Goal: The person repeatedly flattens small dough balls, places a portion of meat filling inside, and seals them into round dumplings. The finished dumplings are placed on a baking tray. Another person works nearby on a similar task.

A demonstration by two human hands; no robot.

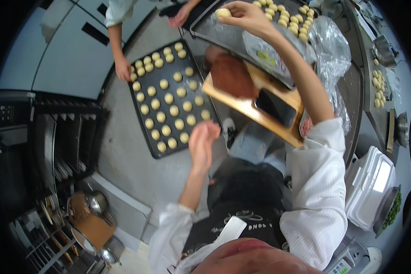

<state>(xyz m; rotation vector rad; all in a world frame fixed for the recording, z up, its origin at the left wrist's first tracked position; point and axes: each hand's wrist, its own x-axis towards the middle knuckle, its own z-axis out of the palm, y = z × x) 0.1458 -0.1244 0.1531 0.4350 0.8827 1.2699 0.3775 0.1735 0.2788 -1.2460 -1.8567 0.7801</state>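
Near the top, my right hand (245, 17) pinches a pale dough ball (223, 13) between thumb and fingers above a metal tray (205, 29). That tray holds many more dough balls at its far side and clear plastic in front. My left hand (202, 142), slightly blurred, is raised by the near right corner of a black baking tray (154, 154) and holds nothing visible. Rows of round dough balls (174, 110) stand on the black tray. Another person's hand (123, 69) touches a ball at that tray's left edge.
A wooden board (239, 109) with a dark phone (275, 107) lies below the metal tray. Crumpled plastic (330, 51) is to its right. The co-worker's second hand (181, 16) is at the top. An open rack (72, 137) stands left, white lidded containers (370, 188) right.
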